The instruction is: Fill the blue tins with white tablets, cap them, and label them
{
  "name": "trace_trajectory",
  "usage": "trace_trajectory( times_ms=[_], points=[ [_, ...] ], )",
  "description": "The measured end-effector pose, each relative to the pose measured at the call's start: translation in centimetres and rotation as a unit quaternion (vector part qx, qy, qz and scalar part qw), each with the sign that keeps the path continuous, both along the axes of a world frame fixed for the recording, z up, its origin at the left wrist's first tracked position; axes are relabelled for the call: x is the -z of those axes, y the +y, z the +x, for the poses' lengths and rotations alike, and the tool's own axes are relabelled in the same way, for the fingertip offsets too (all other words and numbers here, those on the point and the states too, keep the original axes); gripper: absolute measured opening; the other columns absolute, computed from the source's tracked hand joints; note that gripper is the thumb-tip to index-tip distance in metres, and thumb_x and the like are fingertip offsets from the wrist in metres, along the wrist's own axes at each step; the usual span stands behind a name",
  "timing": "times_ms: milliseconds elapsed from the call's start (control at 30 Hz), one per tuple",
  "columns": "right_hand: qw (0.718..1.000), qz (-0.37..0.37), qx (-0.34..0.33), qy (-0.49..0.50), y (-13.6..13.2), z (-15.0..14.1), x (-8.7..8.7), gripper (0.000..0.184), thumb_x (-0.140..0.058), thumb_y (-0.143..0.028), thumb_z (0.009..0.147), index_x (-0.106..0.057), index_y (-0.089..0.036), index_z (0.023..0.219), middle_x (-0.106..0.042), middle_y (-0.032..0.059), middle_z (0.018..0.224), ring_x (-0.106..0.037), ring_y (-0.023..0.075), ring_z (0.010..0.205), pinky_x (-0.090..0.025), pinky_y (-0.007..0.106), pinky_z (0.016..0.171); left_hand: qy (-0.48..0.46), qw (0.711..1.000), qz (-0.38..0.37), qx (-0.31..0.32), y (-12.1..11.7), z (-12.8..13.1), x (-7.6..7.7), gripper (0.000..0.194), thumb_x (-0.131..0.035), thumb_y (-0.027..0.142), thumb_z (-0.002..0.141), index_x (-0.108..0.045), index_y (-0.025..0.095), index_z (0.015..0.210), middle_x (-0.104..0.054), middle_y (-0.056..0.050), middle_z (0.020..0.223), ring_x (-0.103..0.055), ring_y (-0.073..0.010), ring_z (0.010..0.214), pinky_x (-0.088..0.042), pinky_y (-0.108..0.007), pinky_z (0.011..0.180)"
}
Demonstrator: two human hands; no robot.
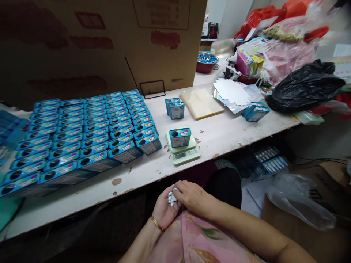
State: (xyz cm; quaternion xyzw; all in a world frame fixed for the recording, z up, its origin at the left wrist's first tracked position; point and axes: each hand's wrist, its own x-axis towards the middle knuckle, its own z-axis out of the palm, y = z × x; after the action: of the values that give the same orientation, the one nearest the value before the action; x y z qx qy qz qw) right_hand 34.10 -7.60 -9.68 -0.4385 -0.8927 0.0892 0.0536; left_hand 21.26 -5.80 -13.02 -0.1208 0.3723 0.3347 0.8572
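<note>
White and chipped, a worktable [153, 168] is stretching beneath a large cardboard carton [109, 54], with rows of small blue boxes [93, 131] crowding its left side. Seated at its edge, a person is cradling small pale pieces [172, 199] in a cupped left hand [163, 212], above the lap and clear of the tabletop, while the right hand [189, 195] is curling its fingers over them; whether those fingers are gripping any piece, one cannot tell. Nearby, a single blue box [179, 140] is standing on a pale green scale [186, 157] near the front edge. Loose pieces are risking a spill into the lap or onto the floor, should the palm tilt or the fingers part. Tightly packed rows are inviting a chain of toppling, should a sleeve or elbow brush one, and a bumped scale could be shedding its upright box.
</note>
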Motion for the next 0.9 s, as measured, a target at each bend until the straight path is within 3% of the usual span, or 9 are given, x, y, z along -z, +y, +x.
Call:
trace_trajectory(
  times_ms=[267,400,467,567,700,767,900],
  points=[
    [0.999,-0.047,0.007,0.006,0.8,0.0,0.5,0.01,-0.046,-0.017,0.081,-0.05,-0.016,0.091,-0.05,0.0036,0.086,-0.045,0.0132,0.075,-0.039,0.022,0.057,0.005,1.0,-0.001,-0.003,-0.1,0.0,-0.2,0.015,-0.045,0.012,0.078,-0.056,0.01,0.069,-0.062,-0.004,0.063,-0.06,-0.0104,0.059,-0.05,-0.023,0.06],
    [0.992,-0.068,0.034,0.099,1.8,0.5,0.6,0.009,-0.047,-0.017,0.08,-0.052,-0.016,0.087,-0.05,0.0023,0.083,-0.047,0.0114,0.074,-0.041,0.021,0.062,-0.016,0.999,0.028,-0.018,0.5,0.0,-0.7,0.015,-0.044,0.011,0.079,-0.057,0.009,0.072,-0.064,-0.005,0.068,-0.061,-0.0108,0.063,-0.051,-0.023,0.064],
    [0.984,-0.064,0.039,0.163,2.9,1.0,-0.3,0.01,-0.046,-0.015,0.08,-0.052,-0.016,0.087,-0.051,0.0022,0.082,-0.048,0.0104,0.074,-0.041,0.02,0.064,-0.026,0.998,0.05,-0.026,1.2,0.0,-1.1,0.016,-0.043,0.011,0.079,-0.059,0.008,0.075,-0.065,-0.006,0.07,-0.062,-0.012,0.066,-0.052,-0.025,0.066],
    [0.97,-0.007,0.054,0.236,5.7,2.0,-3.1,0.009,-0.045,-0.013,0.079,-0.052,-0.015,0.084,-0.051,0.0026,0.081,-0.049,0.0104,0.075,-0.041,0.02,0.068,-0.026,0.996,0.08,-0.027,2.4,-0.1,-2.0,0.019,-0.043,0.012,0.079,-0.06,0.007,0.084,-0.066,-0.011,0.082,-0.062,-0.0182,0.081,-0.05,-0.032,0.077],
    [0.96,0.097,0.095,0.244,10.7,3.1,-6.9,0.01,-0.044,-0.012,0.078,-0.053,-0.016,0.082,-0.052,0.0029,0.082,-0.049,0.0108,0.074,-0.04,0.021,0.068,-0.016,0.995,0.09,-0.028,3.2,-0.5,-2.8,0.022,-0.044,0.013,0.079,-0.059,0.006,0.092,-0.062,-0.015,0.102,-0.051,-0.0256,0.105,-0.047,-0.035,0.084],
    [0.964,0.119,0.106,0.211,12.9,3.1,-7.8,0.012,-0.045,-0.012,0.078,-0.055,-0.016,0.083,-0.052,0.0025,0.082,-0.049,0.0105,0.072,-0.039,0.021,0.067,-0.012,0.996,0.084,-0.031,3.0,-0.8,-2.8,0.022,-0.043,0.013,0.079,-0.059,0.007,0.093,-0.061,-0.015,0.104,-0.049,-0.0261,0.108,-0.047,-0.035,0.085],
    [0.981,0.106,0.104,0.126,15.7,2.8,-7.6,0.015,-0.048,-0.012,0.077,-0.058,-0.016,0.086,-0.053,0.0024,0.084,-0.051,0.0115,0.074,-0.039,0.022,0.069,-0.022,0.997,0.071,-0.029,2.1,-1.3,-2.2,0.022,-0.045,0.013,0.079,-0.059,0.006,0.094,-0.06,-0.015,0.106,-0.048,-0.0263,0.108,-0.046,-0.035,0.086]
  ],
)
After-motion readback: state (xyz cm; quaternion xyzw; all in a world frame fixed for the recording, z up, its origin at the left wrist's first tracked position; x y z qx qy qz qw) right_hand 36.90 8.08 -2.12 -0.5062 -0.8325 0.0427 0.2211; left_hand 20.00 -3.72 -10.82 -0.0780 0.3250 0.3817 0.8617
